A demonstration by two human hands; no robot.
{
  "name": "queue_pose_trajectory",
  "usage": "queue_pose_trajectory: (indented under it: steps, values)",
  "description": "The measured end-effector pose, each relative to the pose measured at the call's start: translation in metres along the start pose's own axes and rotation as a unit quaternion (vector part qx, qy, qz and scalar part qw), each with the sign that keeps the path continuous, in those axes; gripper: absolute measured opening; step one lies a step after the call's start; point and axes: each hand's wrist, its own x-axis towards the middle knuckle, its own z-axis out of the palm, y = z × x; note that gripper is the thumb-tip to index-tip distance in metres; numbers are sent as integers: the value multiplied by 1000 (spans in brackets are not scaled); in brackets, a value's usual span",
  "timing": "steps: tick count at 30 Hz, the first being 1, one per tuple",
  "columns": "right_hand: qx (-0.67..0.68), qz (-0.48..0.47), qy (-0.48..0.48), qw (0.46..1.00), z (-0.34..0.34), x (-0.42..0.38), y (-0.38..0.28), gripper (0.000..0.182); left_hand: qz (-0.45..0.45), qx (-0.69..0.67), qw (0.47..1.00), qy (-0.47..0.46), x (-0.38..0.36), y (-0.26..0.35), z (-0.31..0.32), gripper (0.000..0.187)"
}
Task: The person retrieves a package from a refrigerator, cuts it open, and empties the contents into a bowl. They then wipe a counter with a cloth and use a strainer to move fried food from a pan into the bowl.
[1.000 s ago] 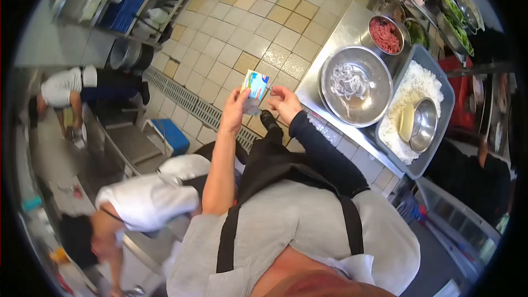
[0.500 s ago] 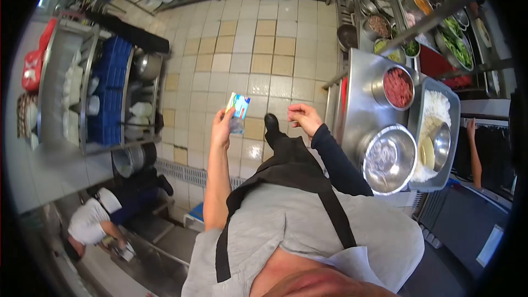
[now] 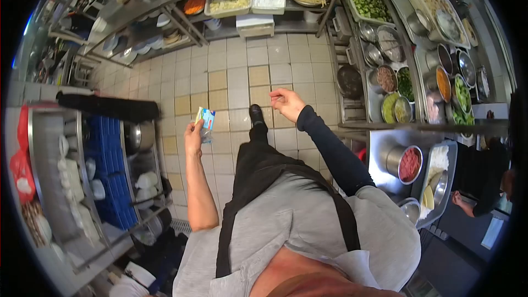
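Note:
My left hand grips a small packet by its edge, thumb on top. The packet is blue, white and yellow with a bit of red print, and its lower part looks like clear plastic. My right hand hangs in the air in front of me, fingers loosely bent and a little apart, with nothing visible in them. Both hands are over the tiled floor, well apart from each other and touching no counter.
At right, a steel counter holds a pot of red meat and a grey tub of white powder with bowls. Ahead stand trays of cut vegetables. A rack with blue crates is at left. Another person's hand shows at right.
I have walked forward; the far counter and its trays have come into view, and the meat pot and tub have slid back. My left hand still holds the packet.

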Motion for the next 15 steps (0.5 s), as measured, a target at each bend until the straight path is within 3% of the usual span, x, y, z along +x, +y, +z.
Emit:
queue_pose_trajectory:
  steps: [4, 6, 10, 13, 14, 15]
  values:
    - [-95, 10, 108, 990, -47, 135, 7, 27, 50, 96, 991, -76, 187, 88, 67, 36]
    - [-135, -27, 176, 975, -78, 196, 0, 26, 85, 158, 977, -118, 254, 165, 121, 51]
    - [-220, -51, 249, 942, -151, 315, -44, 28, 161, 231, 930, -238, 380, 313, 242, 53]
    - [-358, -122, 300, 876, -218, 429, -56, 32, 200, 267, 899, -284, 462, 400, 338, 48]
    - [-398, -83, 305, 861, -236, 466, -68, 33, 215, 280, 885, -304, 479, 428, 366, 44]
    - [-432, -100, 319, 838, -258, 512, -59, 33, 209, 299, 874, -321, 496, 451, 392, 46]
